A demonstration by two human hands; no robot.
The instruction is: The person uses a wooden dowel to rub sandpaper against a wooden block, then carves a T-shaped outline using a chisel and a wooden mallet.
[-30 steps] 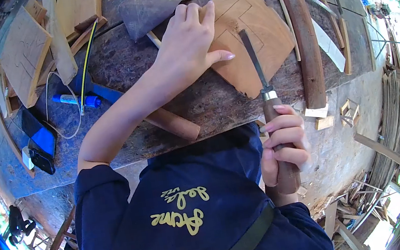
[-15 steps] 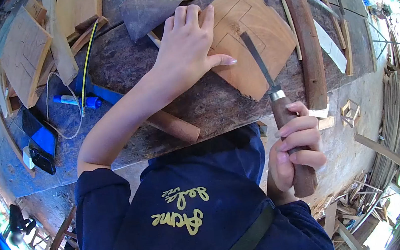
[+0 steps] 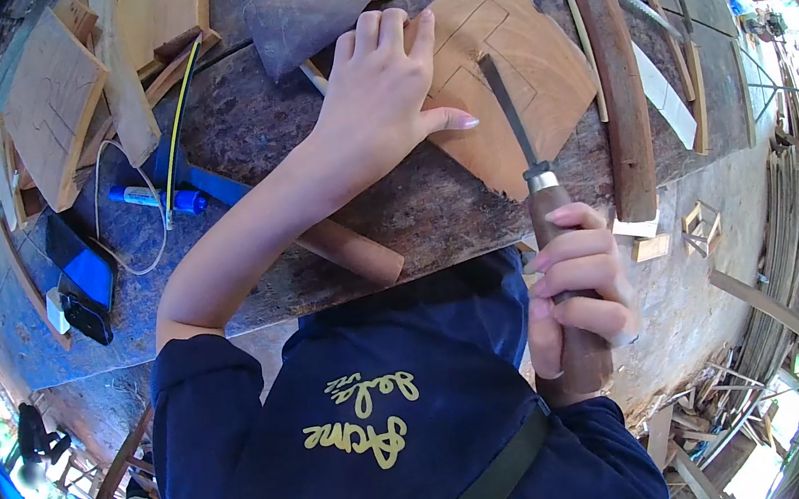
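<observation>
The left hand (image 3: 387, 100) lay flat and spread on a thin wooden panel (image 3: 518, 72) in the upper middle of the frame, fingers fanned toward the panel's far edge and the thumb stretched out to the right — a hold that looked meant to pin the piece against the rough dark workbench (image 3: 264, 136) so it would not slide. The right hand (image 3: 575, 292), lower right of centre, was wrapped in a closed fist around the brown wooden handle of a chisel (image 3: 537, 201). The steel blade ran up and slightly left from the handle, with its tip resting on the panel just right of the left thumb, at or beside one of the straight outlines marked on the wood; whether the edge was biting in could not be told. The grip low on the handle probably gave push along the blade's line, and the left hand sat to the side of that line, not in front of it.

A round wooden mallet handle (image 3: 349, 248) lay under the left forearm near the bench's front edge. To the left sat a blue marker (image 3: 156, 199), a phone (image 3: 81, 286) and another outlined board (image 3: 52, 98) — all well apart from the hands. A curved dark wooden strip (image 3: 623, 89) lay just right of the panel.
</observation>
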